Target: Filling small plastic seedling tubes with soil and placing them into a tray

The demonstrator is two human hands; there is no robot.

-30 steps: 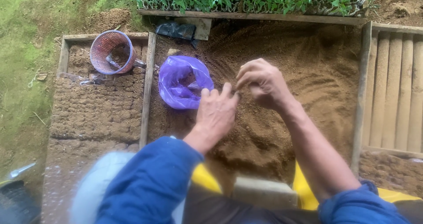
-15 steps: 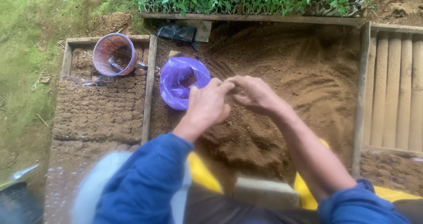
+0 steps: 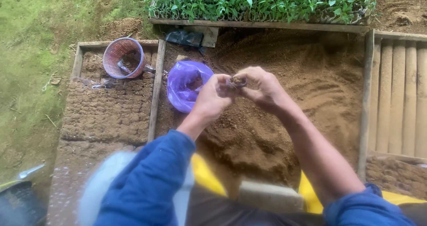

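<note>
While both hands met above the soil bed (image 3: pixel 311 101), they pinched one small dark soil-filled pot (image 3: pixel 237 81) between them.

Left hand (image 3: pixel 212 99): fingers curled shut on the pot's near side. Right hand (image 3: pixel 262 87): fingertips closed on its far side and rim.

Pot: held in the air over the middle of the bed, just right of the purple plastic bag (image 3: pixel 187 90), which lay open against the bed's left board.

Also present: a pink mesh basket (image 3: pixel 123 57) in the far corner of the left tray (image 3: pixel 106 115) of packed rows; seedlings (image 3: pixel 262 1) along the bed's far edge; wooden slats (image 3: pixel 400 92) at the right edge.

Risk, as judged: the pot looked soft and small, so a tighter pinch could have crumbled it or spilled its fill.
</note>
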